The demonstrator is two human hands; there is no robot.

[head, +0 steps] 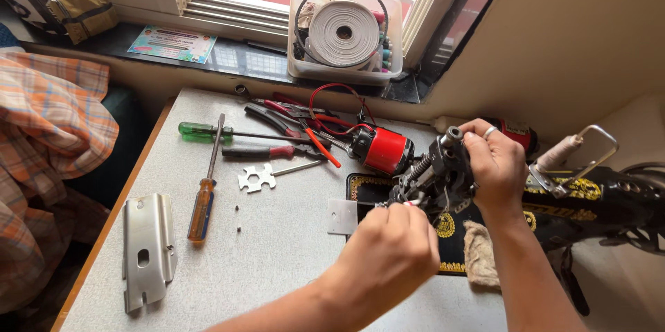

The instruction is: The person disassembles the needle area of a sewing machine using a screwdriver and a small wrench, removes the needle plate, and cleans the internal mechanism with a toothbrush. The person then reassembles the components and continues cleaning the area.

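Sewing machine head (443,173) is gripped from above by right hand (495,166); left hand (388,252) fingers are pinched closed at its needle end (pinched item too small to identify).

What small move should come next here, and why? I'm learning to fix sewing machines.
Probably keep the right hand steadying the sewing machine head while the left hand finishes at the needle end; its fingertips are pinched right there, and the screwdrivers lie apart.

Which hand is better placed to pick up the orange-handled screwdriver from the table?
The left hand, I think. It is at the front of the black sewing machine head, on the side toward the orange-handled screwdriver. The right hand grips the top of the head, farther away, and appears to steady it.
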